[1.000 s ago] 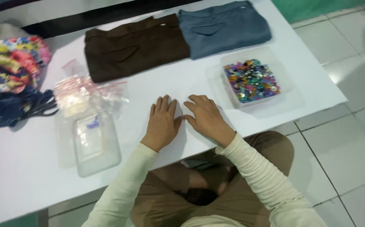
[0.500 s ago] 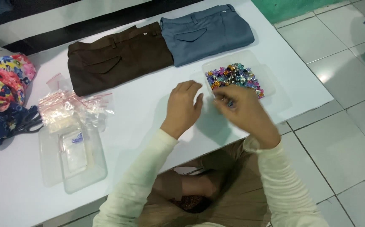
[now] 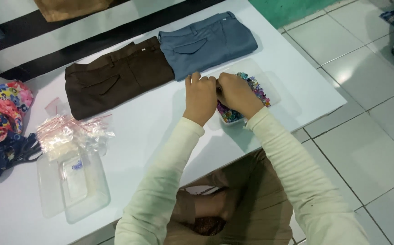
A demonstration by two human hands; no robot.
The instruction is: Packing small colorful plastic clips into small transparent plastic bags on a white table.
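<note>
A clear plastic box (image 3: 274,92) of small colourful beads (image 3: 257,89) stands on the white table (image 3: 151,131) near its right edge. Both my hands are over the box's left part, side by side and touching. My left hand (image 3: 200,97) has its fingers curled down at the box's left rim. My right hand (image 3: 238,94) lies over the beads with bent fingers. The fingertips are hidden, so I cannot see what they hold. Folded brown trousers (image 3: 115,81) and folded blue-grey trousers (image 3: 206,43) lie just beyond the hands.
A heap of small clear zip bags (image 3: 70,134) lies at the left, above a clear plastic tray (image 3: 72,188). Flowered cloth (image 3: 2,109) and dark blue cloth (image 3: 2,156) sit at the far left edge. Tiled floor (image 3: 364,113) is to the right.
Both hands have moved from flat on the table's near edge up and right to the bead box, and now sit together over its left part with fingers curled.
</note>
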